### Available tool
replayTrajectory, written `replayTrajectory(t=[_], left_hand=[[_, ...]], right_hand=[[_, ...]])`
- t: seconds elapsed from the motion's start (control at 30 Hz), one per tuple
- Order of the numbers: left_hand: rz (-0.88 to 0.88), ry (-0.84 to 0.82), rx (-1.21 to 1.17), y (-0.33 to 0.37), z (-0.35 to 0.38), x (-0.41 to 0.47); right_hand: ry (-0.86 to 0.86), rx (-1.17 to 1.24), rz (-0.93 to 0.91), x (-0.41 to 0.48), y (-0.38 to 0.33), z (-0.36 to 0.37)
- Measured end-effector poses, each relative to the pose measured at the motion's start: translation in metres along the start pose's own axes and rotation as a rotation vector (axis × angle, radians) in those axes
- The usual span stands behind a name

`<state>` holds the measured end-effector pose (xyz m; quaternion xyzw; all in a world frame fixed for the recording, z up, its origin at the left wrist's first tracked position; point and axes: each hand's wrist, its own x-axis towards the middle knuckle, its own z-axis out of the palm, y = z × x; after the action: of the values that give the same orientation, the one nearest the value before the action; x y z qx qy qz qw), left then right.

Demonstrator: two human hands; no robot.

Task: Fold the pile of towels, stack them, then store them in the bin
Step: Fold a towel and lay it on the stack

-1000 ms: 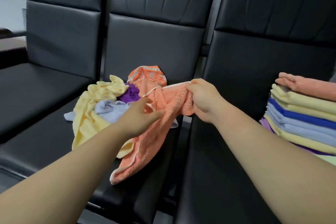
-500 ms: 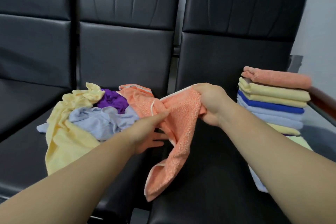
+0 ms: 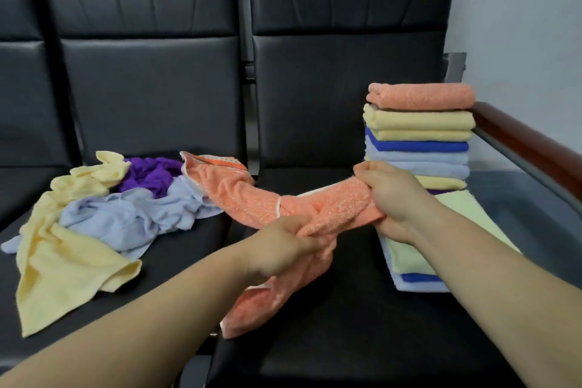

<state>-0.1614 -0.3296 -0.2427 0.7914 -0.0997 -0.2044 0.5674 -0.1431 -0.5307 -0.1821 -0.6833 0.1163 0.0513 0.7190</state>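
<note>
Across the row of black seats (image 3: 315, 340) we have the job partly done. The loose pile of towels (image 3: 126, 214) sprawls on the left-hand seat, yellow, lilac and purple ones tangled together, while the folded stack (image 3: 419, 135) stands tall on the right-hand seat beside the armrest (image 3: 535, 148). No bin shows. Between them stretches the orange towel (image 3: 252, 198), one end lying on the pile's edge, the other drooping below our left hand (image 3: 283, 246), whose fingers curl tight round the bunched middle. Our right hand (image 3: 387, 195) clenches the cloth just in front of the stack. We judge this the draw-out step: next we must find the corners and spread the cloth flat before folding. Its patterned border band (image 3: 220, 161) carries no writing we can read.
</note>
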Motion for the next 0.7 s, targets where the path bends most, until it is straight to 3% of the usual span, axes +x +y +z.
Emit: replayTrajectory(t=[0.1, 0.27, 0.47, 0.7], left_hand=[[0.032, -0.06, -0.096, 0.001, -0.02, 0.003], [-0.008, -0.005, -0.258, -0.003, -0.047, 0.008], [-0.069, 0.107, -0.266, 0.002, -0.037, 0.02], [-0.041, -0.051, -0.367, 0.011, -0.036, 0.02]], right_hand=[[0.055, -0.442, -0.117, -0.001, 0.015, -0.021], [-0.043, -0.81, -0.262, -0.003, 0.026, -0.028], [-0.172, -0.98, -0.36, -0.007, 0.039, -0.033], [-0.171, -1.221, -0.468, -0.007, 0.048, -0.01]])
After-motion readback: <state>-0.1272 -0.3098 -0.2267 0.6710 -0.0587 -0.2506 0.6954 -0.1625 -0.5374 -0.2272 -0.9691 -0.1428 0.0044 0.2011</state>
